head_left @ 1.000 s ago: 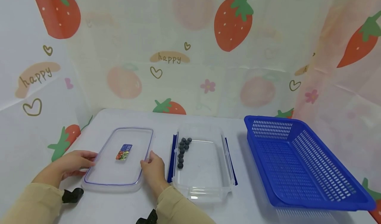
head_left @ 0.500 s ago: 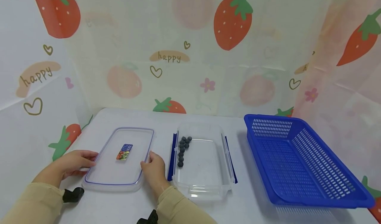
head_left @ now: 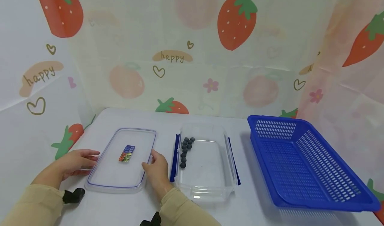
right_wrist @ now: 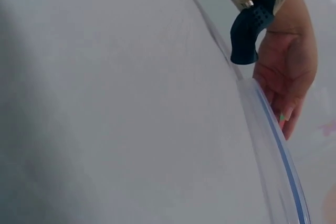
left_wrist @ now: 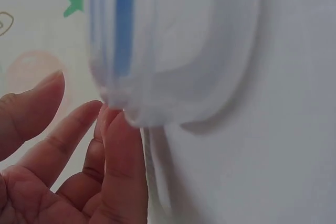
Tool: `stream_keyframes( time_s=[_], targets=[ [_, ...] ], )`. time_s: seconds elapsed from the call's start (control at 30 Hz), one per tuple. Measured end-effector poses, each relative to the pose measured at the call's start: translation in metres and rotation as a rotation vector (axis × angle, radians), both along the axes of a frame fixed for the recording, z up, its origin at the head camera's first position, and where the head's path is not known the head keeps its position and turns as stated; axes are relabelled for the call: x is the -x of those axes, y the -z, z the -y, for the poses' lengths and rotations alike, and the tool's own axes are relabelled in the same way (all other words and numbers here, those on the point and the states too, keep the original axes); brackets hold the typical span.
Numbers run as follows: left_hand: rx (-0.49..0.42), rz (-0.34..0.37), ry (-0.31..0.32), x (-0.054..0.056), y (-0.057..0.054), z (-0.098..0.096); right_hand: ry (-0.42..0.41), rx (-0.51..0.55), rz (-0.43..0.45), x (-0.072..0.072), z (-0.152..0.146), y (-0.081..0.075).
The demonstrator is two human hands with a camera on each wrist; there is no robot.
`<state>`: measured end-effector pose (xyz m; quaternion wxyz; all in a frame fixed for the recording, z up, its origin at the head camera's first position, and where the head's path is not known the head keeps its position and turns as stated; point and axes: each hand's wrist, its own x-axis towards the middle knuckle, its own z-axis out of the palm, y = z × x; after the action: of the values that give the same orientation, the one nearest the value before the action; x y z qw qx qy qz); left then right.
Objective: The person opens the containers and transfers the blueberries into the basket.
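A clear plastic lid [head_left: 115, 172] with a blue-purple seal and a colourful label [head_left: 127, 153] lies at the left. At its left edge is my left hand [head_left: 73, 164], fingertips at the rim. In the left wrist view, the thumb [left_wrist: 39, 108] stands apart from the lid and the fingers [left_wrist: 123, 166] meet its edge. My right hand [head_left: 157, 169] holds the lid's right edge, thumb on the rim and its other fingers largely hidden. The right wrist view shows the left hand [right_wrist: 286, 72] across the lid's edge [right_wrist: 273, 140].
Right of the lid stands a clear plastic box [head_left: 207, 182] with blue side clips [head_left: 174, 159], holding several dark round berries [head_left: 184, 154] along its left side. A blue perforated basket [head_left: 300, 176] stands at the right of the white table [head_left: 120, 211]. Strawberry-print sheets [head_left: 168, 29] hang behind.
The view shifts slightly. Both hands stay at the lid's edges, and the lid barely moves. The box, berries and basket keep their places.
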<state>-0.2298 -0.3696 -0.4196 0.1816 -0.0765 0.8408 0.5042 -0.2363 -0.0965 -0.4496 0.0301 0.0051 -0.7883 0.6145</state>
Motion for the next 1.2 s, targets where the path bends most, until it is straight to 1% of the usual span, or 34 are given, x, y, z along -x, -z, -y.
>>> stream_keyframes(
  time_s=[0.03, 0.1, 0.2, 0.33, 0.43, 0.63, 0.8, 0.9, 0.97, 1.07, 1.13, 1.2],
  targets=[
    [-0.004, -0.005, 0.001, 0.0, -0.001, 0.0, 0.006, -0.005, -0.015, 0.0, -0.001, -0.001],
    [-0.013, -0.016, 0.005, 0.0, -0.004, 0.001, 0.014, 0.019, -0.031, 0.0, -0.002, -0.002],
    [-0.021, -0.031, 0.0, -0.001, -0.009, 0.001, 0.009, 0.085, -0.034, -0.001, -0.002, -0.007],
    [-0.024, -0.05, -0.005, -0.001, -0.019, -0.004, -0.025, 0.192, -0.002, -0.005, -0.002, -0.017],
    [-0.034, -0.077, 0.003, 0.0, -0.028, -0.011, -0.048, 0.237, 0.008, -0.009, -0.004, -0.027],
    [-0.065, -0.131, 0.034, 0.002, -0.045, -0.026, -0.132, 0.307, 0.063, -0.021, -0.01, -0.056],
    [-0.046, -0.189, 0.052, 0.005, -0.056, -0.04, -0.2, 0.335, 0.049, -0.029, -0.022, -0.085],
    [-0.047, -0.237, 0.057, 0.007, -0.061, -0.051, -0.238, 0.365, 0.032, -0.027, -0.034, -0.099],
    [-0.051, -0.255, 0.048, 0.007, -0.064, -0.058, -0.271, 0.375, 0.031, -0.025, -0.045, -0.108],
    [-0.082, -0.283, 0.044, 0.008, -0.067, -0.07, -0.329, 0.374, 0.011, -0.02, -0.063, -0.123],
    [-0.089, -0.297, 0.046, 0.008, -0.069, -0.078, -0.359, 0.373, -0.024, -0.018, -0.075, -0.134],
    [-0.095, -0.31, 0.054, 0.008, -0.071, -0.085, -0.368, 0.374, -0.065, -0.014, -0.088, -0.144]
  ],
)
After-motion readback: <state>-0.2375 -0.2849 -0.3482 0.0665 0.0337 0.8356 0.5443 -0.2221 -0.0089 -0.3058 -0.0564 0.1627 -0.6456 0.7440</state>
